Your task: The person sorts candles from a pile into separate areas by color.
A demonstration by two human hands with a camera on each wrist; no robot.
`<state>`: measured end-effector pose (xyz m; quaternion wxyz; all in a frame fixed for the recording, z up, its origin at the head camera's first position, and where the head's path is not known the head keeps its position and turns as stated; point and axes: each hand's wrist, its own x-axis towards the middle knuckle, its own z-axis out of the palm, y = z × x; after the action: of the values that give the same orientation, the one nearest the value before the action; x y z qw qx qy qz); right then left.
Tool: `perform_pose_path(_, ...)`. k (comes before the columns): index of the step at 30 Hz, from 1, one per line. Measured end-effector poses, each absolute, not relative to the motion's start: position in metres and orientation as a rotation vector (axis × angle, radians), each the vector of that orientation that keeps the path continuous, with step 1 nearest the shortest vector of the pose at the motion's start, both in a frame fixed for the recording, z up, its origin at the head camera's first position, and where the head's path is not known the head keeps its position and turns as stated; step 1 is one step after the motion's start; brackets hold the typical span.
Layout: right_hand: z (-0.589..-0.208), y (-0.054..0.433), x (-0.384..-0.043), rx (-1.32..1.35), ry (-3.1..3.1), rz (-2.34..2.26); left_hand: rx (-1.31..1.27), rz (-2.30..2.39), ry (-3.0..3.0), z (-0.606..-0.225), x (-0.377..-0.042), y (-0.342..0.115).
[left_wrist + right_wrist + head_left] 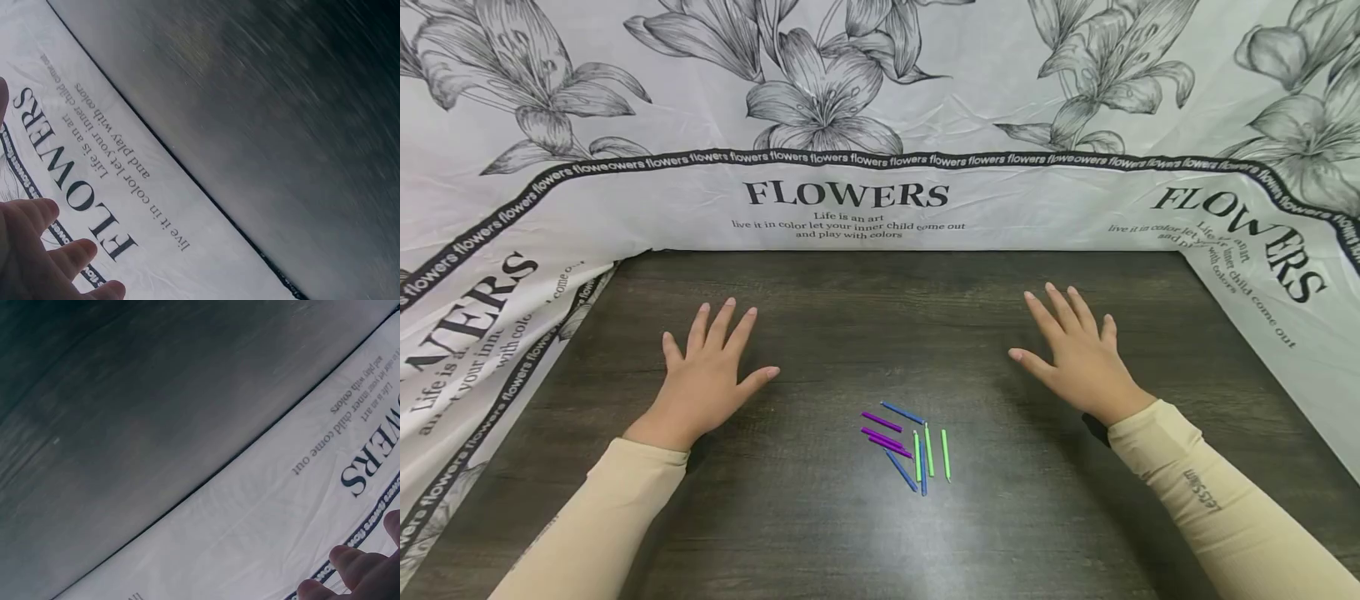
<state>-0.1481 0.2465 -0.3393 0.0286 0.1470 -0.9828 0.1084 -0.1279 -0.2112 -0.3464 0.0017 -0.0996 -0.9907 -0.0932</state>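
Observation:
In the head view my left hand (700, 379) is spread over the left half of the table, palm down, fingers straight and holding nothing. My right hand (1078, 367) mirrors it on the right, fingers fanned out, also holding nothing. Between the hands and nearer to me lies a loose group of short thin sticks, some with small pale tips. Purple sticks (882, 435) are on its left, blue sticks (901, 471) lie at its top and bottom, and green sticks (946, 454) stand out on the right. Several overlap. Both wrist views show only fingertips at the bottom corners.
The table (880, 333) has a dark wood-grain top. White cloth (1037, 204) printed with flowers and lettering hangs along the back and both sides. Light sleeves (602, 508) cover both forearms, and a bright glare lies on the table just below the sticks.

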Motion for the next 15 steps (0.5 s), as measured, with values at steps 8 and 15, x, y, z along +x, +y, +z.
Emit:
perform_pose_path(8, -0.345, 0.232, -0.148, 0.503, -3.019, 0.36, -0.38, -0.304, -3.079, -0.35, -0.129, -0.201)
perform_pose_path(15, -0.346, 0.219, -0.146, 0.584, -3.005, 0.393, -0.463, -0.338, -3.041, -0.353, -0.126, -0.19)
